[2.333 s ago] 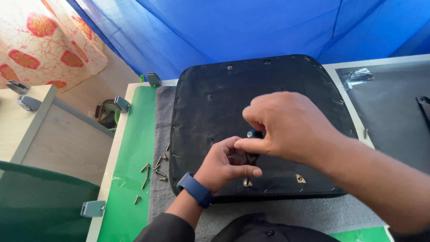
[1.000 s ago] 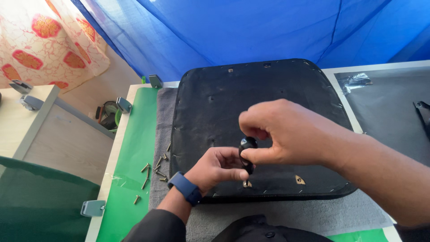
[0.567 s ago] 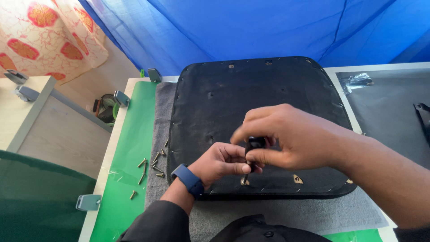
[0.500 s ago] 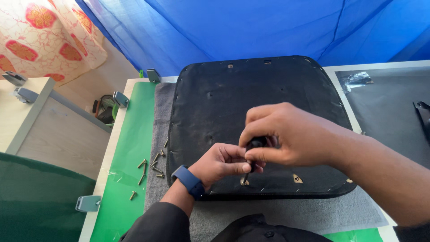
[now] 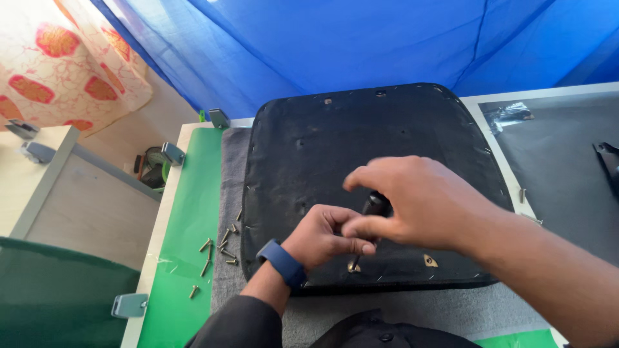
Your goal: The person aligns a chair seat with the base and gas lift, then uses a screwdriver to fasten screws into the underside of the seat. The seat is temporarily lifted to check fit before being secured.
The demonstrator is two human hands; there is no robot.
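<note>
Gripping a small black-handled screwdriver (image 5: 373,212), the right hand (image 5: 419,203) is closing thumb and fingers around the handle from above, while the left hand (image 5: 322,235) is pinching the thin shaft lower down, steadying the tip at a brass-coloured screw (image 5: 353,267) near the near edge of the black seat pad (image 5: 361,142). Both hands are clamped on the tool. The screwdriver looks light and rigid, its smooth handle likely to slip if held loosely, so the handle is the place to hold for turning and the shaft for guiding. The seat pad is lying upside down on a grey cloth (image 5: 229,193), and it seems stiff-backed, fabric-covered and heavy enough to stay put. Loose screws (image 5: 219,248) are lying left of the pad, spreading onto the green mat (image 5: 184,212); being tiny, they are probably fiddly to pick up.
</note>
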